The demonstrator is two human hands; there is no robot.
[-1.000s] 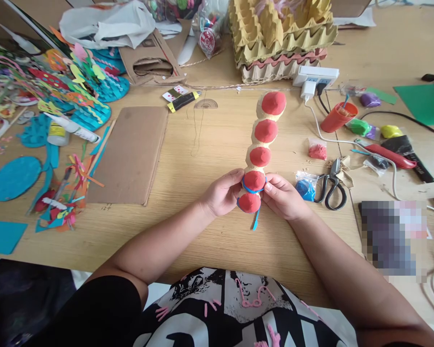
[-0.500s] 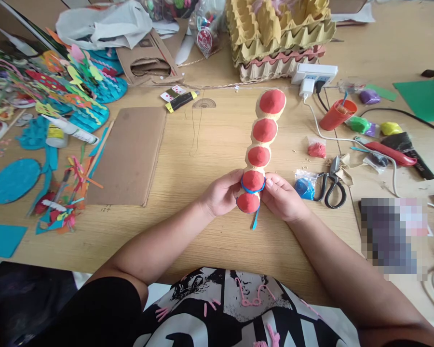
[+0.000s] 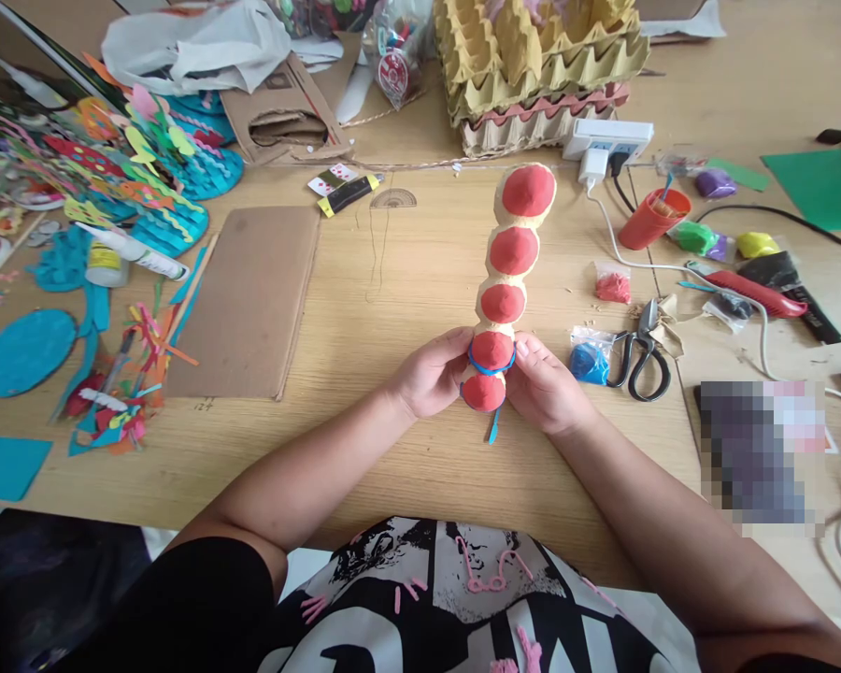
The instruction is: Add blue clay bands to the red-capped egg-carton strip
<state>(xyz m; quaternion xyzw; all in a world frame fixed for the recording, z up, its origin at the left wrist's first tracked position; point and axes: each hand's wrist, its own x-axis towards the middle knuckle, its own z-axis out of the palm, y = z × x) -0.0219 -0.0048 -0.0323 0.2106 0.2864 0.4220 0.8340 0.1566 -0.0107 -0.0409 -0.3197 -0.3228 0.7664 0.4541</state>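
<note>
Five-cupped strip (image 3: 503, 304) of moulded, pale yellowish pulp, held above the tabletop (image 3: 392, 458) in front of the torso. Each cup bears a matte red, rounded cap, the farthest peaked at its centre. A thin, smooth blue strand (image 3: 491, 370) curves around the near side of the second-nearest cap. The fingers of the left hand (image 3: 431, 377) grasp the strip's left edge near its lower end; those of the right hand (image 3: 548, 385) grasp the opposite edge, the thumb beside the strand. A flat, light-blue tool end (image 3: 493, 428) shows below the strip; the rest is hidden.

Left: a smooth brown cardboard sheet (image 3: 242, 301), a textured blue oval (image 3: 28, 352) and a white-nozzled tube (image 3: 140, 252) lying across a squat bottle (image 3: 106, 265) whose yellow label is too small to read. Right: black-handled scissors (image 3: 643, 360) beside a clear bag of blue clay (image 3: 590, 362), and an orange-red cup (image 3: 653, 221). Far side: stacked egg trays (image 3: 539, 75) in ridged yellow and pinkish pulp, a clear protractor (image 3: 393, 197) with fine markings, and a card (image 3: 333, 178) printed with red diamonds. Large white lettering on the black shirt (image 3: 420, 617) is cut off by the frame.
</note>
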